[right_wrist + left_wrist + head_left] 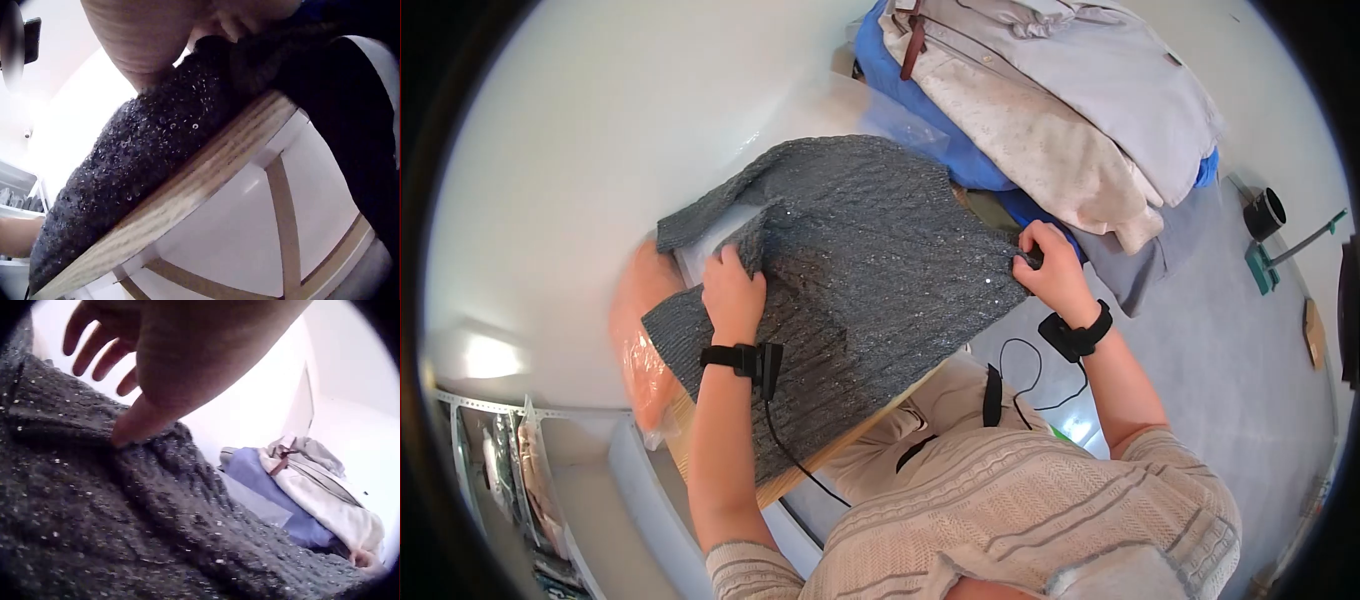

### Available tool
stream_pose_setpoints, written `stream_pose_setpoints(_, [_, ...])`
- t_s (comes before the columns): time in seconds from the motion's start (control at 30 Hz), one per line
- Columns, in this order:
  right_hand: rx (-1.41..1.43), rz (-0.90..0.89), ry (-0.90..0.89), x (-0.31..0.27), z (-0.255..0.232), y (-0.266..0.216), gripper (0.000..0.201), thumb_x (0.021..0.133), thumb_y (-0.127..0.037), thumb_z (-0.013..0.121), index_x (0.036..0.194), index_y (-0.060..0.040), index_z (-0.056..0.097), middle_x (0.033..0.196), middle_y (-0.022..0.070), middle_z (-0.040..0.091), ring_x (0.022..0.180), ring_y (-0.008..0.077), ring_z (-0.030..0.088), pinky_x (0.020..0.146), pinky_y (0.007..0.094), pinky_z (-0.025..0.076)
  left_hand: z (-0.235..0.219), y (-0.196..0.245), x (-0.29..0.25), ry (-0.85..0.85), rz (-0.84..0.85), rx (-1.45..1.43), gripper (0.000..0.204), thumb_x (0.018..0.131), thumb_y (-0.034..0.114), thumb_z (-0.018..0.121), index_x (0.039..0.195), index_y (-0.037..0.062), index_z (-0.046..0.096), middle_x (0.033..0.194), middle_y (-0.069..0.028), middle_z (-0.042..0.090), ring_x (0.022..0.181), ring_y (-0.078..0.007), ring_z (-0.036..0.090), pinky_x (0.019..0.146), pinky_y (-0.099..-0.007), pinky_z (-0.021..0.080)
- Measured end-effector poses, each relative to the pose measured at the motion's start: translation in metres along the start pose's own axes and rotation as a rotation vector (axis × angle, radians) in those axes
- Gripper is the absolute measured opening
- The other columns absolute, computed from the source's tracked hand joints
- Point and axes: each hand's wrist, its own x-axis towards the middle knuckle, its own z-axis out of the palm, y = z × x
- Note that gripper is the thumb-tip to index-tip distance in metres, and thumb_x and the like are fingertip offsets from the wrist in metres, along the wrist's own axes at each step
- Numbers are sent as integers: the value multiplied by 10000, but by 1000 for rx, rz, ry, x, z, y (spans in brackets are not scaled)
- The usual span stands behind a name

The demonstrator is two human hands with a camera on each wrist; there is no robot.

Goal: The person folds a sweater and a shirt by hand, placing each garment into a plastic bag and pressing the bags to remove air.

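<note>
A dark grey knit sweater (870, 260) with small sequins lies spread over a wooden table. One sleeve (710, 210) stretches out at the upper left. My left hand (735, 295) is at a raised fold on the sweater's left part. In the left wrist view the thumb (134, 425) touches the cloth, while the other fingers (94, 353) hang apart from it. At the sweater's right edge my right hand (1055, 270) pinches a corner of the knit between thumb and fingers. The right wrist view shows the sequined cloth (144, 137) draped along the table edge.
Jackets and other clothes (1040, 110) are heaped beyond the table's far right side. An orange item in clear plastic (650, 330) sits at the left by the wall. The wooden table edge (206, 181) runs in front of my body. Shelves with bagged items (520, 470) stand lower left.
</note>
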Motion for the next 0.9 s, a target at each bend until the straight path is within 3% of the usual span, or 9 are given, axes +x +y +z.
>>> stream_pose_setpoints(0.03, [16, 45, 2, 1, 0, -3, 213, 695, -53, 665, 762, -29, 463, 754, 95, 490, 769, 274, 503, 702, 351, 420, 4, -6, -1, -68, -276, 158, 472, 762, 221, 728, 1122, 16, 501, 1133, -185, 525, 1109, -391, 518, 891, -465, 477])
stream_pose_setpoints(0.13, [75, 103, -21, 3, -6, -6, 238, 711, -104, 708, 790, -31, 495, 796, 91, 510, 786, 258, 511, 714, 345, 425, 26, -30, -7, -220, -324, 189, 541, 733, 251, 749, 1127, 14, 464, 1144, -201, 504, 1105, -415, 513, 850, -495, 494])
stream_pose_setpoints(0.27, [37, -2, -122, 4, -10, -4, 318, 677, -147, 777, 783, -26, 502, 787, 77, 505, 805, 241, 493, 713, 340, 420, 36, -49, -7, -165, -217, 187, 385, 789, 189, 674, 1086, 15, 503, 1086, -208, 551, 1046, -417, 556, 839, -504, 495])
stream_pose_setpoints(0.4, [-20, -21, -143, 4, -7, 2, 345, 653, -129, 793, 754, -22, 481, 756, 84, 472, 793, 251, 460, 687, 341, 397, 29, -59, -3, -103, -279, 204, 257, 818, 164, 608, 1026, 28, 540, 1015, -203, 601, 982, -403, 590, 839, -497, 490])
stream_pose_setpoints(0.53, [-53, -5, -169, 5, -8, 1, 357, 646, -131, 793, 745, -22, 468, 743, 93, 454, 784, 268, 453, 681, 347, 384, -32, -61, -16, 212, -204, 39, 231, 830, 57, 522, 1052, 47, 588, 1016, -171, 628, 943, -386, 597, 817, -476, 466])
stream_pose_setpoints(0.6, [-80, -60, -142, 6, -6, 4, 356, 637, -135, 785, 742, -22, 464, 743, 97, 450, 785, 279, 451, 690, 352, 385, -118, -8, -42, 349, -31, 87, 252, 817, -22, 485, 1035, 35, 601, 994, -155, 624, 922, -354, 598, 822, -420, 469])
stream_pose_setpoints(0.73, [-141, -78, -136, 5, -2, 0, 277, 658, -75, 685, 795, -7, 454, 790, 112, 453, 826, 286, 463, 748, 344, 390, -143, -77, -94, 613, -156, -217, 297, 793, -72, 429, 1033, 4, 588, 1000, -108, 630, 940, -218, 596, 867, -319, 455])
stream_pose_setpoints(0.83, [-135, -68, -161, 5, -2, 0, 268, 653, -65, 670, 814, -7, 464, 799, 112, 460, 834, 290, 466, 760, 343, 391, -149, -111, -156, 735, -158, -300, 349, 755, -104, 381, 1022, -13, 586, 1030, -105, 632, 1001, -215, 587, 922, -329, 438])
stream_pose_setpoints(0.9, [-143, -64, -177, 6, -3, -1, 259, 658, -56, 666, 828, -11, 475, 804, 103, 462, 844, 282, 467, 766, 339, 390, -133, -129, -202, 612, -216, -314, 402, 685, -143, 352, 992, -28, 584, 1050, -123, 626, 1049, -237, 577, 985, -336, 404])
